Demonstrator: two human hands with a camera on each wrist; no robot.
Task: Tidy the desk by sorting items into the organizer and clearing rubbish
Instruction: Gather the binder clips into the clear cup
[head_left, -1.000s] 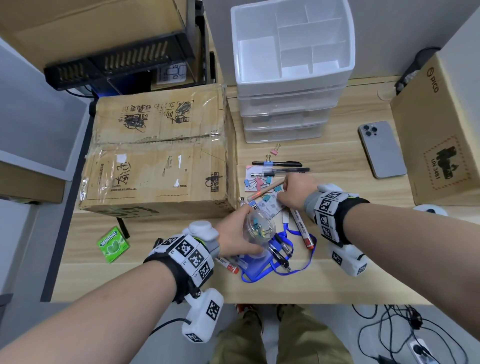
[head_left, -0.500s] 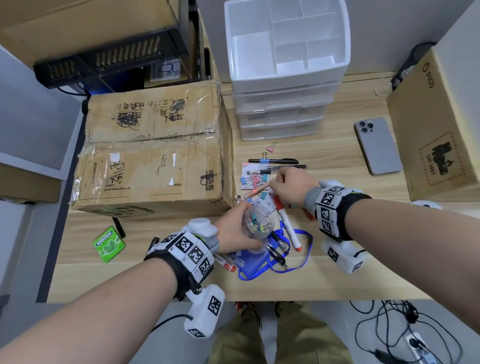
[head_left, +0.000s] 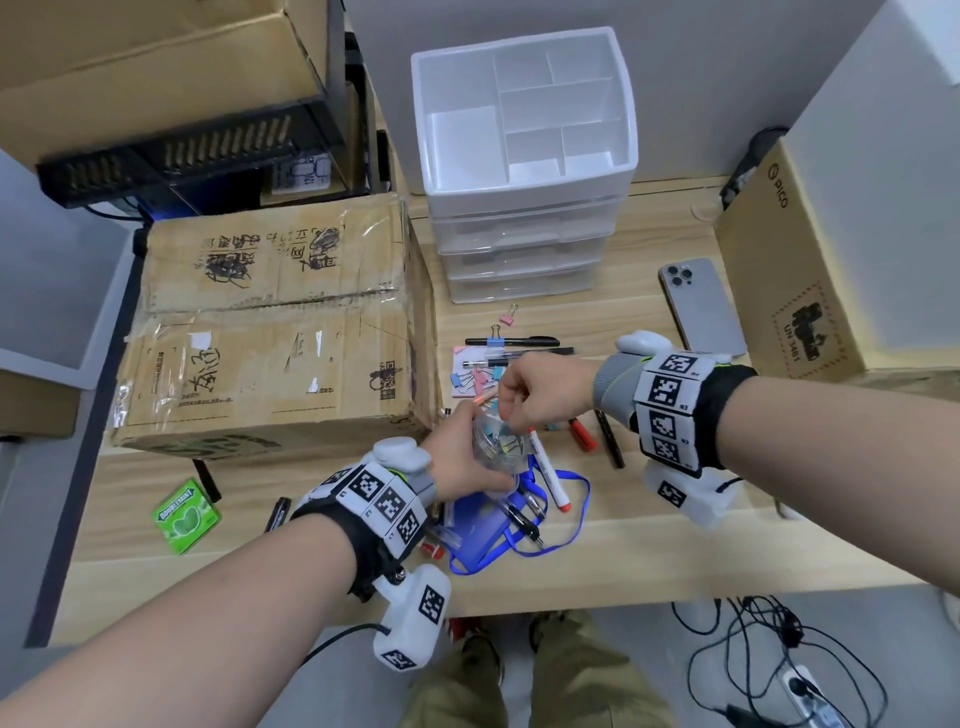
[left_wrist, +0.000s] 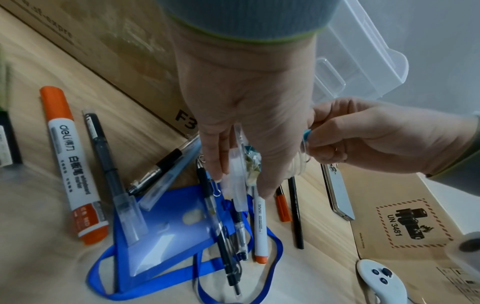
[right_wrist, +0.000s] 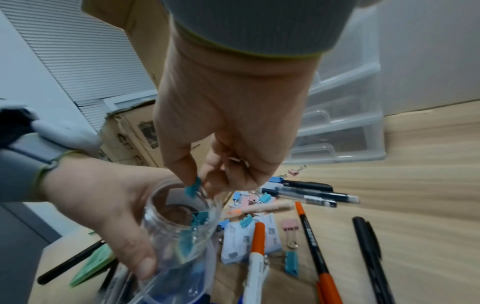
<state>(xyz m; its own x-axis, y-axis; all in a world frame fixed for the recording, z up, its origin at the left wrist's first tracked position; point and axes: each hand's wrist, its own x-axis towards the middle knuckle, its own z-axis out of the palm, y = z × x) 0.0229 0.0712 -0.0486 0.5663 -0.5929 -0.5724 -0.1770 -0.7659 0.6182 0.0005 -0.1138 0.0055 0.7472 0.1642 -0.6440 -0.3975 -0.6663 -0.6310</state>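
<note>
My left hand grips a clear plastic jar holding several coloured binder clips, just above the desk by the big carton. My right hand pinches a teal binder clip right over the jar's mouth. More binder clips lie on pink and white cards behind the jar. Pens and markers lie scattered around a blue badge holder with lanyard. The white organizer with open top compartments and drawers stands at the back of the desk.
A large taped carton fills the desk's left. A green gum pack lies near the front left. A phone lies face down at the right, beside a brown box. Cables trail on the floor.
My right hand lifted from the clip pile and came back over the jar with a teal clip. My left hand kept the jar in place.
</note>
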